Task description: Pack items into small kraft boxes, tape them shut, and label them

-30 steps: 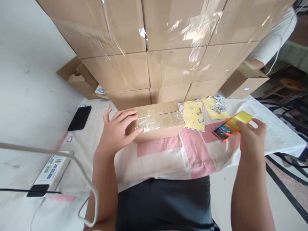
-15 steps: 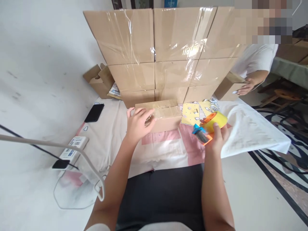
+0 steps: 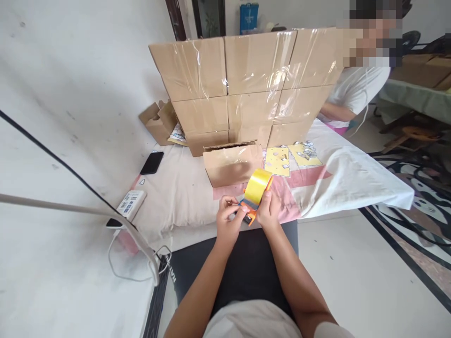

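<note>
Tablecloth (image 3: 183, 192) edge near tape dispenser (image 3: 258, 185), open room left of carton (image 3: 229, 164)

White capitals (image 3: 172, 275) are running along the side of the dark trousers (image 3: 246, 267), the first ones seemingly spelling "KA" and the rest blurring. Blue print (image 3: 128, 205) is showing on the white power strip (image 3: 136, 203), and pale lettering (image 3: 248, 19) is marking the blue container (image 3: 249, 10) at the back, both proving too small for reading.
</note>
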### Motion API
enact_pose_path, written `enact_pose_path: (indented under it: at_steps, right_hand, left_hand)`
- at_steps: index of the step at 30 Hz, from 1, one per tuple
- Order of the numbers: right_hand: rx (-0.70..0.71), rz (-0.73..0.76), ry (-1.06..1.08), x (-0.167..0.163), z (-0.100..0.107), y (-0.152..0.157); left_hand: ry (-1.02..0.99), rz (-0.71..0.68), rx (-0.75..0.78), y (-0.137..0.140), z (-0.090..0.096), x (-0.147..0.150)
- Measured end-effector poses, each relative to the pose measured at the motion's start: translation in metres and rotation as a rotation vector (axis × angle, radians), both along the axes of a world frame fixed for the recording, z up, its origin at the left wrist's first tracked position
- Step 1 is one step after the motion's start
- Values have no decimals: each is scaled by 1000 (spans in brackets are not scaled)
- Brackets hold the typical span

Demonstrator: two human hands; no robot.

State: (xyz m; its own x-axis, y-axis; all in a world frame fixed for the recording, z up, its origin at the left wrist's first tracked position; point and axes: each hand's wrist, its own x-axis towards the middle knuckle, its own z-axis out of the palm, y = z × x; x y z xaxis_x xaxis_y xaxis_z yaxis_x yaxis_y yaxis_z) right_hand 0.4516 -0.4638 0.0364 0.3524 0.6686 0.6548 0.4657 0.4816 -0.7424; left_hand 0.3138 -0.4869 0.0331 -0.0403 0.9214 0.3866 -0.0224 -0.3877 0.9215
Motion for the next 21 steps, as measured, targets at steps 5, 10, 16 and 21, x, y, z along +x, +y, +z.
enact_pose_path:
  at_steps: [5,10,16,21]
  right_hand:
    - [33,-220,261,16,18,23]
    - [-92,78,598,11,46,20]
    - [-214,413,742,20,38,-36]
    - [-203,437,796,31,37,-68]
  left_hand:
    - [-4,-85,-69,-15,6,-9]
    - [187,-87,-6,-16,-6,-17]
    - [649,-105,425,-30,-3,-39]
    - [771,-28,577,-52,1,-43]
